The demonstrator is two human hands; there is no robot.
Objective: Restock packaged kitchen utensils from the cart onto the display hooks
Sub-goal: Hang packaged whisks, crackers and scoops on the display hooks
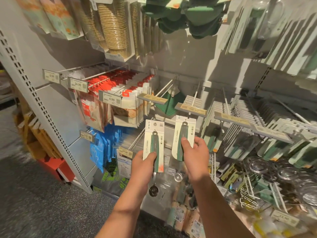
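A grey perforated-post display wall (56, 117) fills the view, hung with rows of carded goods on white hooks. Up and left of the two held cards hang red-and-white pouches (96, 107) behind shelf price tags reading 16.90 (78, 84) and 4.99 (111, 99); lower left of them, beside blue bagged gloves (97, 152), a yellow tag reads 19.90 (125, 151). Just above the cards, a white hook (163, 88) carries a dark green flat piece (169, 103).

The left hand (142, 162) pinches, thumb on front, a cream card holding a green-handled metal scoop (154, 148), printed "304" at its top; the scoop bowl hangs below the card. Just right of it, the right hand (195, 152) grips a second cream card with the same green-handled scoop (183, 134), thumb pressed on the handle, raised slightly higher, its top near the grey tag rail (192, 108).
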